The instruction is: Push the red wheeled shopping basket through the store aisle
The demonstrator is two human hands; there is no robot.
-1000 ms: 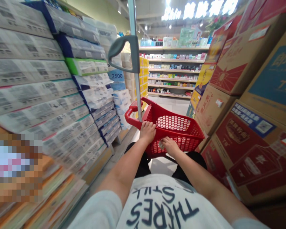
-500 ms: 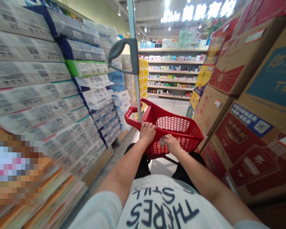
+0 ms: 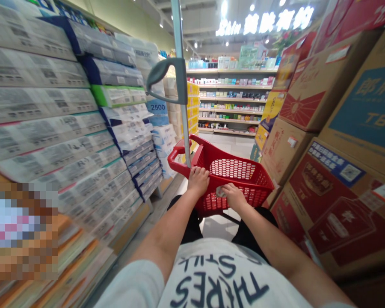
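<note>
My left hand (image 3: 198,182) is closed over the near rim of a red plastic shopping basket (image 3: 259,184), which rolls in front of my legs. My right hand (image 3: 233,196) grips the same rim a little to the right. A small grey object (image 3: 220,191) shows just beside its fingers, too small to identify. A metal pull pole (image 3: 181,107) rises from the basket's left side, topped by a grey loop handle (image 3: 162,75) that nothing touches. The basket's mesh interior shows no goods.
Stacked packs of tissue or toilet paper (image 3: 60,111) form a tall wall at left, and large printed cardboard cartons (image 3: 333,171) are piled at right. Shelves of boxed goods (image 3: 231,102) stand at the aisle's far end beneath a lit sign (image 3: 265,23).
The shelves ahead look slightly larger and the stacks on both sides have shifted outward. My hands stay on the basket rim, and my right hand has slid slightly down the picture.
</note>
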